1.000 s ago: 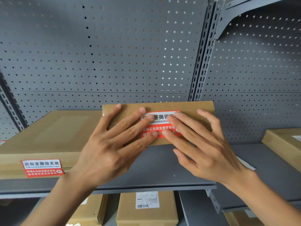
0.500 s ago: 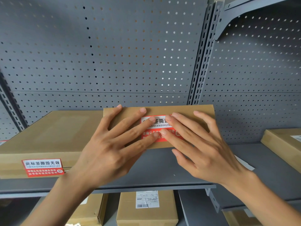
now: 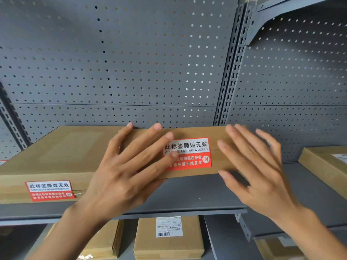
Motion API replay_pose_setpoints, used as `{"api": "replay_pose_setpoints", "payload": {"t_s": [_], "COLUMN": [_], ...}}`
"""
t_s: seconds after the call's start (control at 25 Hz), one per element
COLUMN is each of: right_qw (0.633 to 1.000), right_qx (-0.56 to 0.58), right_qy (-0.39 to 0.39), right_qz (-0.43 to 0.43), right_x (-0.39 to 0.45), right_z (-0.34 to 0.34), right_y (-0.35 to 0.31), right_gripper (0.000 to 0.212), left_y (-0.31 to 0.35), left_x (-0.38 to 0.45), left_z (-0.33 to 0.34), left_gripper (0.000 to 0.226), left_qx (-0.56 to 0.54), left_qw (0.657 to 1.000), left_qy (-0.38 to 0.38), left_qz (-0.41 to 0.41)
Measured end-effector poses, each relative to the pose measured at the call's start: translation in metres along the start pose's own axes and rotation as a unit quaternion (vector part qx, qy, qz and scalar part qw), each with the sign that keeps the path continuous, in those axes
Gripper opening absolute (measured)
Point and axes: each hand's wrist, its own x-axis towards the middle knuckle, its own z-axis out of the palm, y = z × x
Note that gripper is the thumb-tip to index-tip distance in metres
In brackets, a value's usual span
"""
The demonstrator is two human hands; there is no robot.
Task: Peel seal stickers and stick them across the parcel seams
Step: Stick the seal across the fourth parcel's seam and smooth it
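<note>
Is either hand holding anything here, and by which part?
Nothing is gripped. The left hand rests flat-fingered on the parcel front; the right hand is open.

Grey pegboard wall [image 3: 131, 53] behind metal shelf [image 3: 187, 196]

Head view (single) — facing forward, close to shelf [image 3: 187, 201], slightly upward

We see a grey metal shelf [image 3: 187, 194] with a perforated back panel. On it, at the left edge, lies a flat cardboard parcel [image 3: 56, 156] bearing a red-and-white seal sticker [image 3: 49, 190]. Mid-shelf stands a second parcel [image 3: 216, 134] with its own sticker [image 3: 189, 152]. A third parcel [image 3: 324, 166] lies on the adjoining shelf to the right.
</note>
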Motion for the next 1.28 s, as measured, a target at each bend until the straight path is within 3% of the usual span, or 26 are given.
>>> {"api": "replay_pose_setpoints", "payload": {"t_s": [0.16, 0.28, 0.72, 1.28], "right_qw": [0.997, 0.995, 0.995, 0.988], "right_qx": [0.033, 0.051, 0.016, -0.006], "right_qy": [-0.058, -0.079, -0.073, -0.095], "right_qz": [0.045, 0.036, 0.061, 0.121], "right_x": [-0.013, -0.03, -0.09, -0.063], "right_z": [-0.007, -0.008, 0.005, 0.035], "right_y": [0.009, 0.008, -0.027, -0.038], "right_gripper": [0.08, 0.083, 0.073, 0.093], "left_y": [0.003, 0.011, 0.048, 0.018], "left_x": [-0.012, -0.027, -0.08, -0.075], "left_z": [-0.003, -0.003, 0.008, 0.024], "left_gripper": [0.066, 0.074, 0.059, 0.051], "left_qx": [0.013, 0.014, -0.033, -0.025], "left_qw": [0.999, 0.998, 0.996, 0.993], "left_qy": [-0.026, -0.048, -0.076, -0.095], "left_qz": [-0.027, -0.035, -0.02, -0.067]}}
